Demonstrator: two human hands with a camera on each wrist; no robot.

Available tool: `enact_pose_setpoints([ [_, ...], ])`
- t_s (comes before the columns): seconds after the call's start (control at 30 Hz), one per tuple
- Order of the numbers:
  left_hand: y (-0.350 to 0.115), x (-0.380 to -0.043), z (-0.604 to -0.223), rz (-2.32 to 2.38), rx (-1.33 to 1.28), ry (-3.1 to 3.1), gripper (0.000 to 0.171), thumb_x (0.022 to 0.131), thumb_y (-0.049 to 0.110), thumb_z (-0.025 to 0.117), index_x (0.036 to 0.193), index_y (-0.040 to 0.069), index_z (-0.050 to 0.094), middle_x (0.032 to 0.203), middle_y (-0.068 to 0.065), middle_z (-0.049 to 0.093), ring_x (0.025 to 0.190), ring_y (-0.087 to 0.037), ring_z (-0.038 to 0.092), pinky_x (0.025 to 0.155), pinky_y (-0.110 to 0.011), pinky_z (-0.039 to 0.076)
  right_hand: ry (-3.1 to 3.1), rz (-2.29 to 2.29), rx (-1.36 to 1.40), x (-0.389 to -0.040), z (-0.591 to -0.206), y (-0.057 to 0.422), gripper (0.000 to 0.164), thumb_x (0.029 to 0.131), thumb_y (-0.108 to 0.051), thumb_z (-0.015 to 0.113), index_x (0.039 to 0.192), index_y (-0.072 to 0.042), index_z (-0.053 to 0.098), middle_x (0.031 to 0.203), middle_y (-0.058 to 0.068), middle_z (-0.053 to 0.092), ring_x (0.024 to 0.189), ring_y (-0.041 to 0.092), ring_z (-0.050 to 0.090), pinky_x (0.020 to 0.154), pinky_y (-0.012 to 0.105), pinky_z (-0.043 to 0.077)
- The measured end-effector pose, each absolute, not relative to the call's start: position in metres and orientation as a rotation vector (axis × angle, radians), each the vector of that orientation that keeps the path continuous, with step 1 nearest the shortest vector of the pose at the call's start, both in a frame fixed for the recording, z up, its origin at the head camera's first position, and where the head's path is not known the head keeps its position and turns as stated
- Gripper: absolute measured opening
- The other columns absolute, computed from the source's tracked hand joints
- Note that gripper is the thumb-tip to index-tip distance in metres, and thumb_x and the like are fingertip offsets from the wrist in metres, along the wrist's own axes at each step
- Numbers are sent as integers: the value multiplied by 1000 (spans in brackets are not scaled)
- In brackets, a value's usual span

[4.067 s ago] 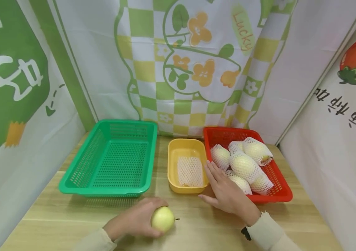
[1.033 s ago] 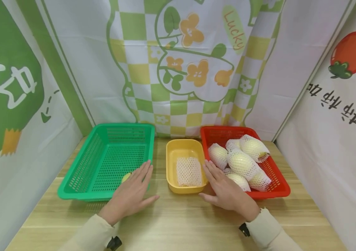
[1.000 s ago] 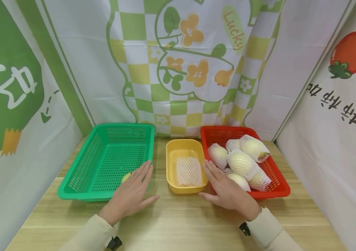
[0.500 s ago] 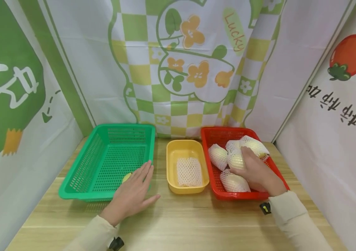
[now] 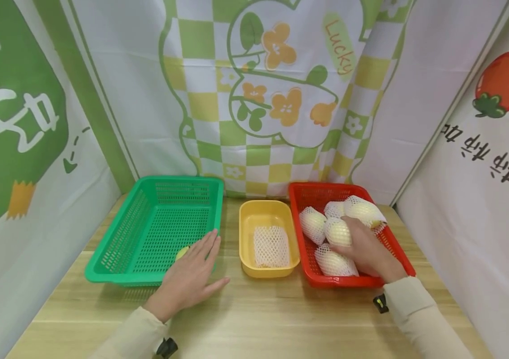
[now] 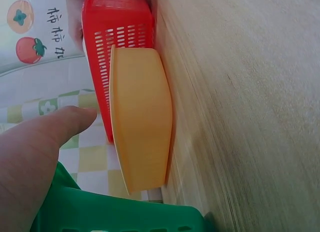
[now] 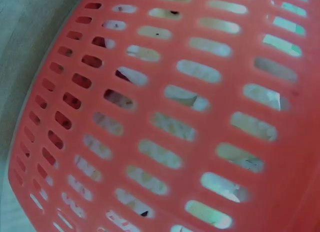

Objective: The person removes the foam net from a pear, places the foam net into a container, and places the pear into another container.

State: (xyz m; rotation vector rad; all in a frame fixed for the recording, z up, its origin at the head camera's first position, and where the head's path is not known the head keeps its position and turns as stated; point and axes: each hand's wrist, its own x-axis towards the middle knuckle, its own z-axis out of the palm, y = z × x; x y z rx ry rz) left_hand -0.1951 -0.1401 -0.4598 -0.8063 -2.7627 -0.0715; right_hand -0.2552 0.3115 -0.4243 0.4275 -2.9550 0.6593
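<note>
My right hand (image 5: pixel 367 249) reaches into the red basket (image 5: pixel 310 271) and grips a pale yellow pear (image 5: pixel 338 233) in a white foam net, thumb and fingers around its near side. Other netted pears (image 5: pixel 312 223) lie around it. My left hand (image 5: pixel 189 276) lies with straight fingers over the front right rim of the green basket (image 5: pixel 146 274). Beneath it a bare yellow-green pear (image 5: pixel 182 253) shows only in part. The left wrist view has the left thumb (image 6: pixel 65 124) pointing toward the yellow tub (image 6: pixel 142 117).
Between the baskets stands the yellow tub, holding an empty white foam net (image 5: pixel 271 247). In the right wrist view the slotted red basket wall (image 7: pixel 165 111) fills most of the picture. A wooden table (image 5: pixel 272 319) carries everything; printed curtains (image 5: pixel 263 99) hang behind.
Earlier the left hand held a bare pear over the table; it now lies inside the green basket. My right hand has moved from beside the yellow tub into the red basket and gripped a pear.
</note>
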Motion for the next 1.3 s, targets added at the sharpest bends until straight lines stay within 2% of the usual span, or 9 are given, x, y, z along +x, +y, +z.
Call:
enact_pose_setpoints([
  [0.17,-141,-195,-460,-77,-808,-2761,97,101,62,60,161,-8,31,172,-26,26,160,-39,30,127,-51,36,-2872,530,458,-256,-416,308,70,90,-30,83,144,1,53,138,20,65,121,37,63,105,60,54],
  [0.37,-141,-195,-460,-74,-808,-2764,97,101,62,60,161,-9,30,172,-26,25,160,-40,31,128,-51,36,-2635,475,690,-259,-391,292,67,79,-24,92,135,-2,62,124,12,73,104,29,69,89,50,63],
  [0.57,-140,-195,-459,-73,-809,-2768,97,101,61,60,161,-8,31,172,-26,25,160,-39,29,128,-50,35,-2607,494,804,-239,-358,259,73,76,-23,94,137,-2,60,125,11,72,102,27,70,87,48,65],
  [0.7,-140,-196,-459,-70,-811,-2776,97,101,62,58,161,-8,30,173,-26,24,161,-39,27,128,-50,34,-2623,517,896,-220,-350,234,72,76,-26,94,136,-8,59,121,4,71,99,19,68,85,40,65],
  [0.87,-141,-196,-459,-74,-814,-2780,97,101,62,57,162,-8,29,173,-26,23,161,-39,26,129,-50,32,-2624,486,1041,-197,-361,207,73,75,-33,93,137,-13,60,120,0,71,100,13,68,83,35,64],
  [1.03,-142,-196,-459,-63,-824,-2766,98,101,64,57,161,-9,30,172,-27,24,161,-39,26,129,-50,33,-2665,461,1151,-176,-385,186,77,76,-40,92,140,-13,59,128,2,71,107,15,71,89,35,64],
  [1.3,-142,-196,-459,-48,-828,-2749,98,100,63,59,161,-9,31,172,-27,25,161,-39,28,128,-50,34,-2706,507,1305,-166,-432,167,76,80,-40,90,142,-13,56,125,-1,71,103,10,70,91,26,61],
])
